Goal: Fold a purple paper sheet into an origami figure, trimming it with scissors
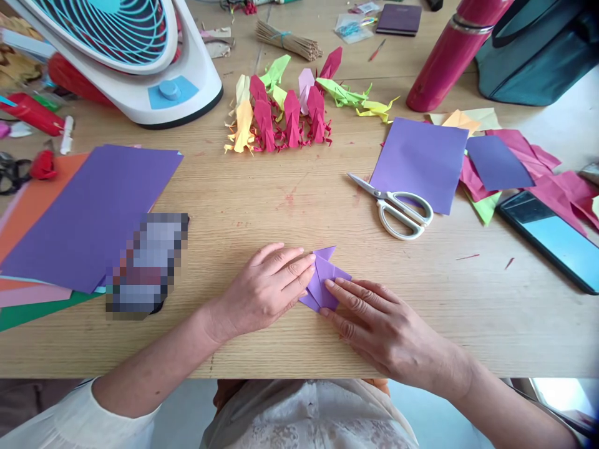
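Observation:
A small folded purple paper piece [324, 279] lies near the front edge of the wooden table [262, 206]. My left hand [267, 288] rests flat on the table with its fingertips pressing the paper's left side. My right hand [380, 324] lies flat too, fingers stretched out and pressing the paper's lower right part. Neither hand is wrapped round anything. White scissors [397, 207] lie just behind and right of the paper.
Folded paper figures [285, 106] in red, yellow, green and pink stand at the back middle. Coloured sheets [88, 212] are stacked left, a purple sheet [421, 159] and scraps right. A fan [135, 56], red bottle [449, 53], teal bag [538, 50] and phone [552, 237] ring the table.

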A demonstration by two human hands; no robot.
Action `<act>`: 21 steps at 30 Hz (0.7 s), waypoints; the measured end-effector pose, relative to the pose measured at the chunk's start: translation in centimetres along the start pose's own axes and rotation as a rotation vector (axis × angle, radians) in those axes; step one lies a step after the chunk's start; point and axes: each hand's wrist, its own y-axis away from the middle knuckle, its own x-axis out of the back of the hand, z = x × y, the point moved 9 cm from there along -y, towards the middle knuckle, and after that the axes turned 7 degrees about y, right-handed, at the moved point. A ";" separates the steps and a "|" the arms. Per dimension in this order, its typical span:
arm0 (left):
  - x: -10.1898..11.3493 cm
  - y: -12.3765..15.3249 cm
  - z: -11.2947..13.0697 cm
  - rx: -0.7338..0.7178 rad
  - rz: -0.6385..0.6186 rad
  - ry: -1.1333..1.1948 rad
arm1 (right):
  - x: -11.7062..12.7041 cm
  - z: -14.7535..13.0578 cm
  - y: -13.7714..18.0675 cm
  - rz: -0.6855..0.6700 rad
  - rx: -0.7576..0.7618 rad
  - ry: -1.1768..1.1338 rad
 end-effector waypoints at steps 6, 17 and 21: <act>0.0 -0.2 0.1 0.002 -0.002 -0.041 | 0.0 0.0 0.0 0.000 0.002 0.010; -0.1 -0.4 0.2 0.027 -0.014 -0.084 | -0.2 0.0 0.0 -0.006 0.003 0.006; 0.0 -0.5 0.2 0.041 -0.008 -0.076 | -0.2 0.0 0.0 -0.013 0.002 0.004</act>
